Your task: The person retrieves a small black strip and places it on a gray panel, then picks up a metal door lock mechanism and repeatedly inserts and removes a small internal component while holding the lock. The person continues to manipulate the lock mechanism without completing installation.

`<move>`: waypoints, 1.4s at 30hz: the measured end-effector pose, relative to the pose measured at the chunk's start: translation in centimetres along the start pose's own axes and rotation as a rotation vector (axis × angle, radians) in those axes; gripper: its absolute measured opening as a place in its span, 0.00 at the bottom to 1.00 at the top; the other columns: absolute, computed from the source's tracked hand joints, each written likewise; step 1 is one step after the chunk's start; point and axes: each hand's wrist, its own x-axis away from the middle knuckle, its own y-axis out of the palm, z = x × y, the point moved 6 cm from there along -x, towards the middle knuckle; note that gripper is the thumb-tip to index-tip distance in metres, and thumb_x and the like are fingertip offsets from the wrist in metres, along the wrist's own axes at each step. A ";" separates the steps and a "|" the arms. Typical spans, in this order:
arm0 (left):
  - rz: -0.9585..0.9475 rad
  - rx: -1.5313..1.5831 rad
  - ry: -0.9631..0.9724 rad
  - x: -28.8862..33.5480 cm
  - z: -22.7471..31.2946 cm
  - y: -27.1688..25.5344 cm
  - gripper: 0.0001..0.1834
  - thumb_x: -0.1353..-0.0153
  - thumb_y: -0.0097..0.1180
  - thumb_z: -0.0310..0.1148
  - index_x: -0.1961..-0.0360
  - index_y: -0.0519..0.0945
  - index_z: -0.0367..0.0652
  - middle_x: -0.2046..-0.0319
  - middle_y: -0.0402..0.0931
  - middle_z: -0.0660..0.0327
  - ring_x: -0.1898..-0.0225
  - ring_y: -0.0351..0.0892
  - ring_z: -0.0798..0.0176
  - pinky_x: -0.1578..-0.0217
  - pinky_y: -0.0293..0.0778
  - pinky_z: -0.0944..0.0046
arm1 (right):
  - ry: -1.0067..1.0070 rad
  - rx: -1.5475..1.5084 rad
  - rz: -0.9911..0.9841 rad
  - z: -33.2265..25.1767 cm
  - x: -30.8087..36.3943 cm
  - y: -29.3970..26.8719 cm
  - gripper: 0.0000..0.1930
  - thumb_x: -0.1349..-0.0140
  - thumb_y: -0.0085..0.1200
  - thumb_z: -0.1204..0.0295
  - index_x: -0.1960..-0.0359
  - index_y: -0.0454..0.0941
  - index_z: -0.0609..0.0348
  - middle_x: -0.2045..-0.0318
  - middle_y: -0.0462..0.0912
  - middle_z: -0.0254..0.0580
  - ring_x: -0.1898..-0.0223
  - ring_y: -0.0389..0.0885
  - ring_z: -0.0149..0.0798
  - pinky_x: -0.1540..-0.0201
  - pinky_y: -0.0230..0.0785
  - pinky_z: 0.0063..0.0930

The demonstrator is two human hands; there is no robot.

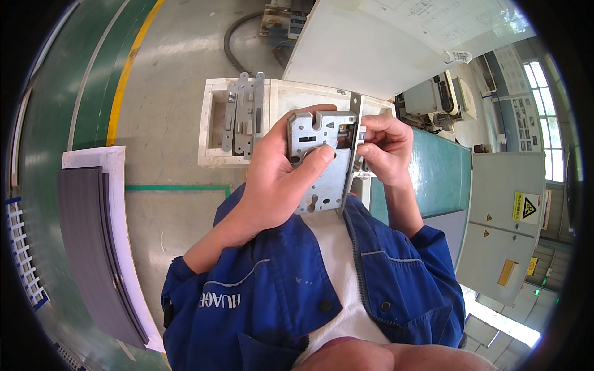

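Note:
A silver mortise lock case [322, 176] is held upright in front of my chest. My left hand [275, 170] is closed round its left side, with the thumb lying across the front plate. The long narrow faceplate [354, 117] runs along the case's right edge. At that edge my right hand [390, 148] pinches the latch bolt [362, 135] between thumb and fingers, which partly cover it. Part of the mechanism shows through a window in the case, next to the faceplate. Behind my left hand, more lock cases [245, 114] stand side by side in a white tray [213, 117].
A large white panel [371, 46] rises beyond the tray. On the right are a green tabletop [436, 167] and a grey cabinet [501, 210] with warning labels. Dark panels [93, 247] are stacked on a pale board at the left. A black hose [230, 43] curves across the floor.

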 end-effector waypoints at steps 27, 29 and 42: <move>0.011 0.054 -0.064 -0.8 -2.9 -1.2 0.24 0.38 0.55 0.28 0.40 0.72 0.35 0.52 0.78 0.60 0.52 0.76 0.70 0.48 0.71 0.68 | 0.458 -0.555 0.093 3.3 -0.6 2.2 0.08 0.35 0.58 0.76 0.56 0.78 0.62 0.62 0.83 0.39 0.63 0.82 0.30 0.59 0.76 0.23; 0.042 0.060 -0.073 -0.8 -3.2 -1.5 0.24 0.39 0.55 0.28 0.40 0.72 0.35 0.53 0.78 0.60 0.52 0.76 0.70 0.49 0.71 0.68 | 0.455 -0.561 0.085 3.2 -0.6 2.3 0.08 0.35 0.58 0.76 0.55 0.78 0.63 0.60 0.83 0.40 0.61 0.82 0.31 0.57 0.76 0.25; 0.181 0.152 -0.156 -1.9 -8.0 -3.7 0.18 0.38 0.57 0.25 0.46 0.74 0.36 0.55 0.79 0.59 0.55 0.78 0.69 0.52 0.74 0.68 | 0.550 -0.614 0.238 8.0 1.1 0.3 0.16 0.32 0.56 0.70 0.44 0.75 0.60 0.59 0.82 0.34 0.60 0.80 0.28 0.53 0.75 0.28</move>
